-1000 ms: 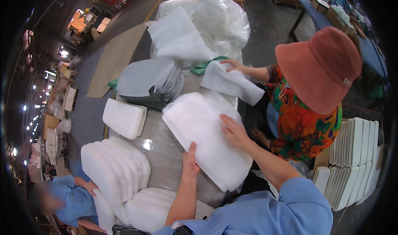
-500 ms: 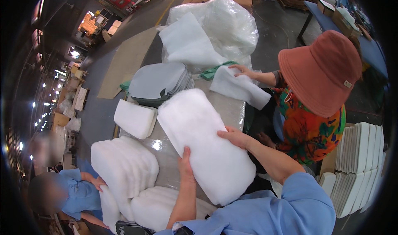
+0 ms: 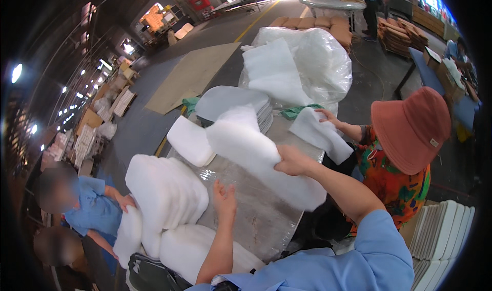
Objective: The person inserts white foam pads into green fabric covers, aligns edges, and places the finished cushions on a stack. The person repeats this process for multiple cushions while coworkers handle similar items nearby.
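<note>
My right hand grips the edge of a large white sheet of fluffy padding and holds it lifted above the grey table. My left hand hovers open just over the bare tabletop, under the raised sheet, holding nothing. To the left lies a stack of folded white padding pieces, with another bundle below it.
A person in a red-brown hat at the right handles a smaller white piece. A person in blue touches the folded stack. A grey stack, a small white block and a big plastic bag of padding lie beyond.
The padding sheet lay flat on the table under both my hands; now my right hand has lifted it up and my left hand has come off it.
</note>
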Motion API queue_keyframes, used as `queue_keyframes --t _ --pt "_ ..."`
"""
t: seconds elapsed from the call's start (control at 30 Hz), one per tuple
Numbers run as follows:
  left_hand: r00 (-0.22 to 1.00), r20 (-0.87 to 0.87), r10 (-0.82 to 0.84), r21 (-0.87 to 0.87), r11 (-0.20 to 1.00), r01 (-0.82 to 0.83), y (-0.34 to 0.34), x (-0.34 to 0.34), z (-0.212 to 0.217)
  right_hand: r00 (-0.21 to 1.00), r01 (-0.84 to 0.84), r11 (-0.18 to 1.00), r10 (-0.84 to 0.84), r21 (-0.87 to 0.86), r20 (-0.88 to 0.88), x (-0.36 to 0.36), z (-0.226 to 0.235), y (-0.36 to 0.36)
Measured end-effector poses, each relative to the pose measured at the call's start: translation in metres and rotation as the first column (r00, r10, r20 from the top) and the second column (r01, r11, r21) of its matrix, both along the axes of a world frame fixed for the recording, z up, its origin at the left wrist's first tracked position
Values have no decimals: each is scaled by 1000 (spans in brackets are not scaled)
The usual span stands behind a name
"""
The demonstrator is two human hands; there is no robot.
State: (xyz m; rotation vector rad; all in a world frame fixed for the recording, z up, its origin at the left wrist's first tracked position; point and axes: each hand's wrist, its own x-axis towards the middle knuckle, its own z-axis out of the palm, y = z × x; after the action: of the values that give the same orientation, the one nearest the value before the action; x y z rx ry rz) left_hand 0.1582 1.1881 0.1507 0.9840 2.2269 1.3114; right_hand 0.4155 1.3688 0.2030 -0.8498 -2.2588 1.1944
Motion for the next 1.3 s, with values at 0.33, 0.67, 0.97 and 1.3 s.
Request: queue_keyframes --t 0.33,0.67,0.97,1.3 --pt "974 83 -210 44 977 207 -64 62 -39 908 -54 786 -218 615 358 -74 -103 -94" --pt "316 945 80 -6 974 -229 -46 46 -93 852 86 979 -168 184 497 -63 -104 -24" --pt "724 638 263 68 917 -393 -18 -15 -81 852 151 987 -102 -54 514 -54 -136 -57" --pt "598 732 325 -42 899 -436 -38 -24 -131 906 -35 921 -134 389 400 -165 -122 -132"
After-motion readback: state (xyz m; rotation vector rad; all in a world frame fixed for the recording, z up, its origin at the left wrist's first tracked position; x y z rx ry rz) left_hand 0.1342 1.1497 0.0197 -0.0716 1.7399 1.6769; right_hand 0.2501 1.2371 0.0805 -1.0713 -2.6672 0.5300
